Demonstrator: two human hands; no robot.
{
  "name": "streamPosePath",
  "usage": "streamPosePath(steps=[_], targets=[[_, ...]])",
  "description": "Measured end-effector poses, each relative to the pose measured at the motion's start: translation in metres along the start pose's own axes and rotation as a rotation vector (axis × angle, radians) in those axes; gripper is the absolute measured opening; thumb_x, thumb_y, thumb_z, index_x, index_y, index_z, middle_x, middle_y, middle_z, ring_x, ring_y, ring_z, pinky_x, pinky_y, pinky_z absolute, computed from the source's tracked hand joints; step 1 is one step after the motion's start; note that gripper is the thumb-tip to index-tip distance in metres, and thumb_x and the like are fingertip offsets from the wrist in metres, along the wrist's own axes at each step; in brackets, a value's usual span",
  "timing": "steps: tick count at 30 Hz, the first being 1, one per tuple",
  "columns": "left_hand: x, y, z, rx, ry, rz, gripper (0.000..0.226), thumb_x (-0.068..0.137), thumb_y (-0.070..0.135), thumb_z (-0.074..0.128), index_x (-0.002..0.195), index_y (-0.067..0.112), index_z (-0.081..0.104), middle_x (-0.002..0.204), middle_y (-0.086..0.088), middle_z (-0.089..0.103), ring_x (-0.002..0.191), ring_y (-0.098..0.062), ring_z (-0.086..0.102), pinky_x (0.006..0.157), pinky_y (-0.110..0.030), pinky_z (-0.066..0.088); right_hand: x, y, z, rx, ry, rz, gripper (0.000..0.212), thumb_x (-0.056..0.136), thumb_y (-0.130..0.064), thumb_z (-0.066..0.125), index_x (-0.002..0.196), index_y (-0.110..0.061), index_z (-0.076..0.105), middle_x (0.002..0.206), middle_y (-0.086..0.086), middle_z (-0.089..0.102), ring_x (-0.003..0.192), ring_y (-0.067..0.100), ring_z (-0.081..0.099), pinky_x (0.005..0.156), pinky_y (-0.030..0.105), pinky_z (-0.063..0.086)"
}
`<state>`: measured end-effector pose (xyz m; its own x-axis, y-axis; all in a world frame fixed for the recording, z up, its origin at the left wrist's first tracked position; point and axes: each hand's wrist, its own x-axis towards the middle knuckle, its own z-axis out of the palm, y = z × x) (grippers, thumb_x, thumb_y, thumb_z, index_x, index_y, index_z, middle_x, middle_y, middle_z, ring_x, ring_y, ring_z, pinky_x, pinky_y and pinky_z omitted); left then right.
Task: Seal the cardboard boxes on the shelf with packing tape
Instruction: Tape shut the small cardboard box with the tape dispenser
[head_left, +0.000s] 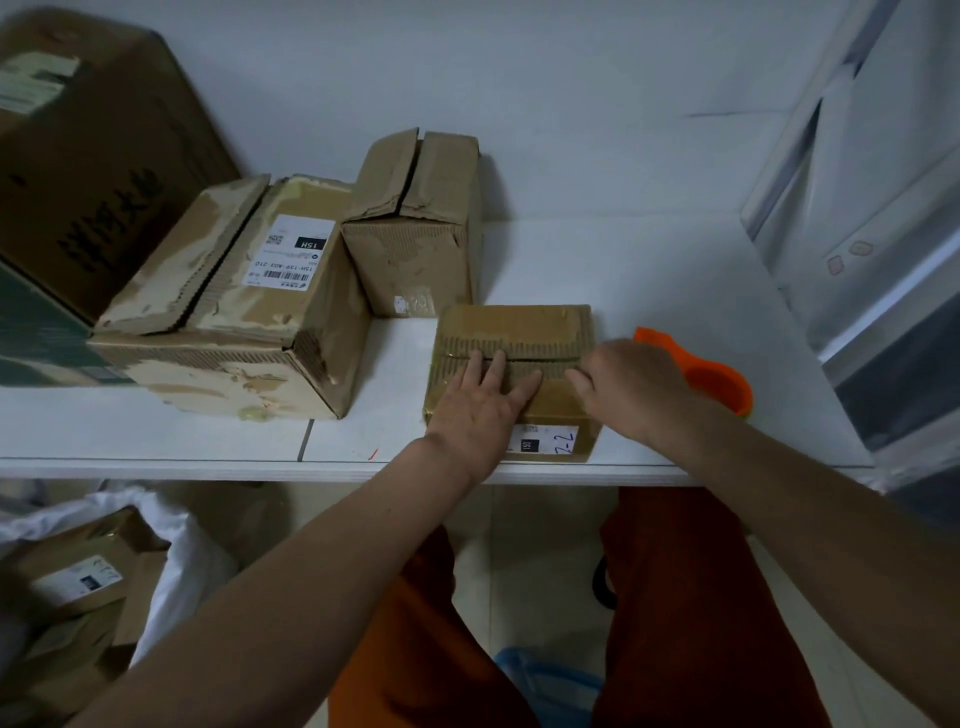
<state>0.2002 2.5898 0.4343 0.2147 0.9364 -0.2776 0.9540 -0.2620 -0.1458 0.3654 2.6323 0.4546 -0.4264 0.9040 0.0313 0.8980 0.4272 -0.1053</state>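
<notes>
Left hand: my left hand (480, 410) lay flat on top of the small box (514, 382), fingers straight and spread, pressing down near the flap seam.
Right hand: my right hand (628, 387) sat at the box's right edge, fingers bent down onto the top there; I could not tell whether it pinched a tape end or only pressed, since no tape showed clearly in the dim light.
Small box: it stood at the front edge of the shelf (156, 431), flaps closed, a white label on its near face.
Tape dispenser: the orange tape dispenser (711, 376) rested on the shelf just beside the box, behind my right hand, held by neither hand.
Other boxes: the labelled box (234, 306) to the left showed a dark open gap between its flaps; the upright box (415, 223) behind had flaps standing apart.
Big carton: a large carton (88, 156) stood at the far left, blurred.
Progress: I judged the small box close to sealed, or being smoothed down. At least two more boxes looked unsealed, so most of the job remained.
</notes>
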Motion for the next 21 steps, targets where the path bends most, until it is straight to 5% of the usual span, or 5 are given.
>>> streamPosePath(steps=[3,6,11,17,21], targets=[[0.000,-0.011,0.003,0.030,0.023,0.126,0.075,0.100,0.017,0.042,0.152,0.035,-0.008,0.161,-0.013,-0.005,0.148,-0.034,-0.002,0.121,-0.041,0.009,0.017,0.004,0.000,0.057,0.048,-0.011,0.032,0.096,-0.030,0.049,0.115,-0.006,0.058,0.115,0.011,0.053,0.107,0.025,0.049,0.082,0.036,0.045],[-0.002,-0.027,0.008,0.039,0.070,0.226,0.068,0.102,0.017,0.039,0.152,0.036,-0.003,0.162,-0.008,-0.001,0.149,-0.031,-0.001,0.121,-0.039,0.008,0.034,0.010,0.006,0.047,-0.087,0.010,0.057,0.096,-0.035,0.049,0.144,-0.011,0.031,0.151,0.013,0.027,0.139,0.029,0.024,0.110,0.042,0.027],[-0.012,-0.027,0.012,-0.042,0.114,0.192,0.071,0.097,0.021,0.049,0.154,0.031,0.008,0.162,-0.006,0.004,0.148,-0.031,0.003,0.119,-0.042,0.003,0.042,0.021,0.017,0.134,-0.193,0.097,0.058,0.096,-0.045,0.044,0.147,-0.023,0.026,0.134,0.014,0.041,0.124,0.030,0.037,0.099,0.044,0.039],[-0.014,0.027,0.008,-0.214,0.116,-0.039,0.102,0.082,0.078,0.035,0.154,0.013,0.002,0.161,-0.012,-0.002,0.148,-0.034,-0.003,0.120,-0.050,0.000,0.035,0.019,0.015,0.122,-0.154,0.118,0.059,0.092,-0.050,0.048,0.143,-0.023,0.033,0.126,0.015,0.045,0.117,0.032,0.042,0.093,0.044,0.043],[-0.006,0.034,0.007,-0.086,0.065,-0.070,0.095,0.089,0.072,0.028,0.153,0.011,-0.005,0.161,-0.013,-0.006,0.148,-0.034,-0.007,0.118,-0.055,0.001,0.026,0.024,0.014,0.105,-0.126,0.203,0.061,0.086,-0.058,0.053,0.129,-0.016,0.044,0.119,0.014,0.051,0.108,0.032,0.050,0.081,0.039,0.043]])
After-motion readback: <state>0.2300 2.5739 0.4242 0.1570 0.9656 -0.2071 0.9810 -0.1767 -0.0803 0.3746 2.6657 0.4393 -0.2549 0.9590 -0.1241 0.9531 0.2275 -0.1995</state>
